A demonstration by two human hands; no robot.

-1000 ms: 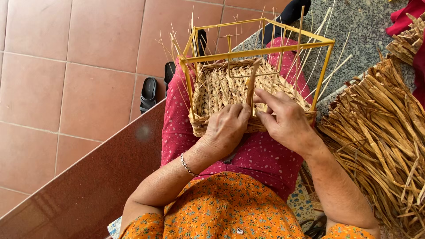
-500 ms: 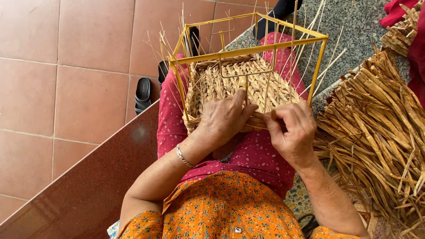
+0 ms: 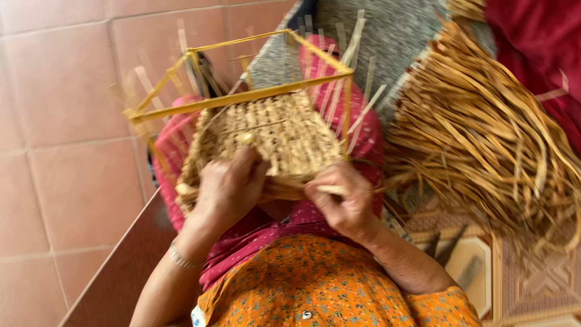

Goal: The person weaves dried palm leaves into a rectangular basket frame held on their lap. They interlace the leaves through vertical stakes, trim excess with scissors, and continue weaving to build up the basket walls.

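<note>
A half-woven straw basket (image 3: pixel 284 130) on a yellow wire frame (image 3: pixel 242 97) rests on my lap, its open side facing away, with loose straw ends sticking up. My left hand (image 3: pixel 227 188) presses on the woven panel near its lower left edge, fingers curled over the weave. My right hand (image 3: pixel 345 203) grips a straw strand (image 3: pixel 387 181) at the panel's lower right corner; the strand runs off to the right. I wear a magenta skirt (image 3: pixel 284 230) and an orange flowered top (image 3: pixel 315 284). The picture is blurred by motion.
A big heap of loose straw strips (image 3: pixel 484 139) lies at my right on a grey mat (image 3: pixel 393 36). Red cloth (image 3: pixel 538 42) lies at the top right. Reddish floor tiles (image 3: pixel 72 121) spread left. A dark brown ledge (image 3: pixel 115 272) runs along my left side.
The view has swung right and closer. My right hand has slid down to the panel's lower right corner and pulls a strand sideways. The left hand stays on the weave.
</note>
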